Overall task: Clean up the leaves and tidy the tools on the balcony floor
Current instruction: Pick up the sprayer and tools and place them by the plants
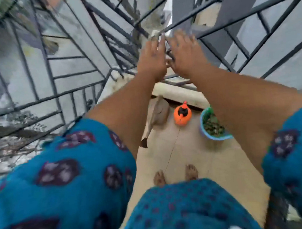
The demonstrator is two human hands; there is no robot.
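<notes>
Leaves, dark green and brown, are lying heaped inside a round blue plastic bowl with a green inner wall [202, 123], which is standing on the beige tiled balcony floor [187, 157] close to the raised ledge; judged from this, most of the gathering appears done. One dry brown leaf [144, 143] is lying loose on the tiles to the left, so at least a little sweeping is remaining. Near it a brown brush-like tool [160, 111] is resting flat by the ledge, and an orange plastic watering can with a black cap [182, 115] is standing between that tool and the bowl; neither is looking put away yet. Both arms are reaching forward at the dark metal railing [77, 42]. The left hand [152, 55] and the right hand [184, 54] are hovering side by side with fingers extended and spread, grasping nothing that can be made out, although motion blur is obscuring the fingertips and any debris between them. Bare feet are showing on the tiles below
</notes>
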